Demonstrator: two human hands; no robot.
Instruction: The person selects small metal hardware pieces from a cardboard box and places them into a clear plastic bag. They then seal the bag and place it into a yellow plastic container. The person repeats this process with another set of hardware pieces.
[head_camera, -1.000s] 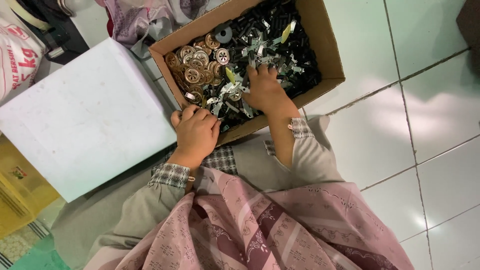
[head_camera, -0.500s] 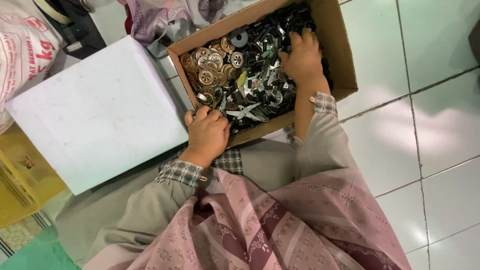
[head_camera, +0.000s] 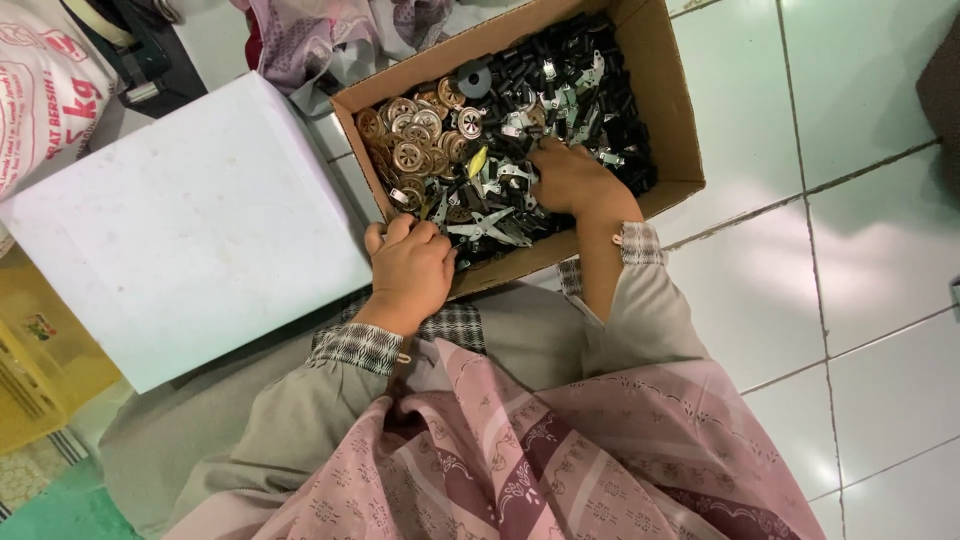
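I see one cardboard box (head_camera: 668, 120) on the tiled floor | my left hand (head_camera: 412, 268) curled at its near rim, grip contents unclear | my right hand (head_camera: 570, 180) fingers down in metal parts (head_camera: 500, 170), too many to count | one white board (head_camera: 190, 225) beside the box

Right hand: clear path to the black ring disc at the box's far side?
Probably yes. The right hand is already inside the open cardboard box, and the black ring disc lies uncovered on top of the pile, nothing over it.
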